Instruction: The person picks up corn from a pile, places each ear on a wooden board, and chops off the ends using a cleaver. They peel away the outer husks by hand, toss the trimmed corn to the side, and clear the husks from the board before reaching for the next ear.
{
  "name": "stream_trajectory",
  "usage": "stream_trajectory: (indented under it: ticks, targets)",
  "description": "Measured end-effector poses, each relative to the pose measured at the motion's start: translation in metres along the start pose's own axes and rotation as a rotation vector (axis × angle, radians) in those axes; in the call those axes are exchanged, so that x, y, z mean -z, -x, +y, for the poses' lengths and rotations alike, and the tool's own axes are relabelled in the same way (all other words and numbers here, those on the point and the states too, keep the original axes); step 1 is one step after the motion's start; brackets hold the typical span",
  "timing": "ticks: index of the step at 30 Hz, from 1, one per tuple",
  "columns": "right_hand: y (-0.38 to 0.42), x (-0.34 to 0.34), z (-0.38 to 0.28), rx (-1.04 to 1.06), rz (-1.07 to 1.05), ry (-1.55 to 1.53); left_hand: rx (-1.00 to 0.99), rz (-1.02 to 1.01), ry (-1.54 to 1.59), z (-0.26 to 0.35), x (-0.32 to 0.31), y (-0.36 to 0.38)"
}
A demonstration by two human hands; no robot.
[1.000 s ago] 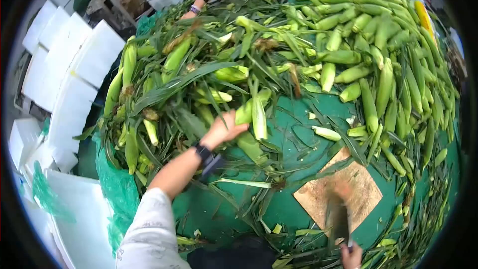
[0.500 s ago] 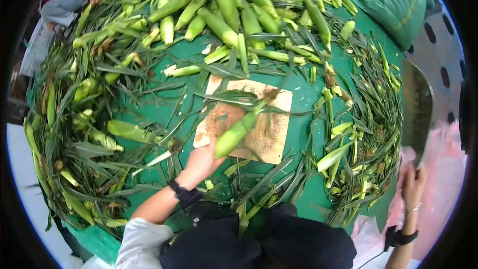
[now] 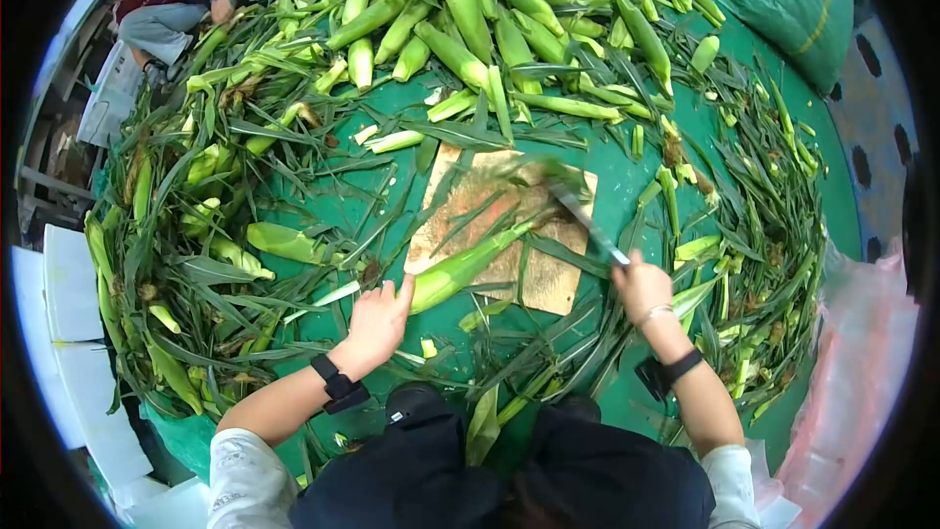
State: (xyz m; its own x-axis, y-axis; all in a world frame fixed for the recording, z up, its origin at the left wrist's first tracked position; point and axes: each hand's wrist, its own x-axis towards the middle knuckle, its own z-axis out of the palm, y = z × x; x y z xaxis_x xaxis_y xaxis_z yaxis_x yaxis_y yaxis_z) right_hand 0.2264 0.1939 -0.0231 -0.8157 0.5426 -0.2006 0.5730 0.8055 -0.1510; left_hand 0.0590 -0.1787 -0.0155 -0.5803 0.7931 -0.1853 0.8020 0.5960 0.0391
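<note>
My left hand (image 3: 380,321) is closed around the butt of a green ear of corn (image 3: 455,276), still in its husk. The ear slants across a worn wooden cutting board (image 3: 556,292), its tip end toward the upper right. In my right hand (image 3: 642,288) is the handle of a large knife (image 3: 591,225). Seen nearly edge-on and blurred, the blade reaches down to the tip end of the ear over the board. Whether it has cut through cannot be made out. Loose leaves lie around the tip on the board.
A big pile of unshucked corn (image 3: 470,20) lies beyond the board. Heaps of stripped leaves cover the left (image 3: 196,284) and right (image 3: 774,225) of the green surface. A green sack (image 3: 788,10) stands at upper right, pink plastic (image 3: 852,362) below. Another person (image 3: 166,0) sits at upper left.
My right hand has swung the knife from the far right down to the ear's tip over the board. My left hand still holds the ear; the whole view has shifted slightly.
</note>
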Motion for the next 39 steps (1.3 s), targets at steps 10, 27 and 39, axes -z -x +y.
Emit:
stream_trajectory:
  ticks: [10,27,39]
  targets:
    - [0.033,0.074,-0.060,0.002,0.392,-0.897,-0.048,0.032,0.160,0.053,-0.014,-0.113]
    - [0.057,0.106,-0.054,-0.177,0.414,-1.066,0.484,0.140,2.366,0.042,-0.007,-0.128]
    - [0.084,-0.013,-0.051,-0.312,-0.098,-0.574,0.742,0.366,1.749,0.004,-0.027,-0.088]
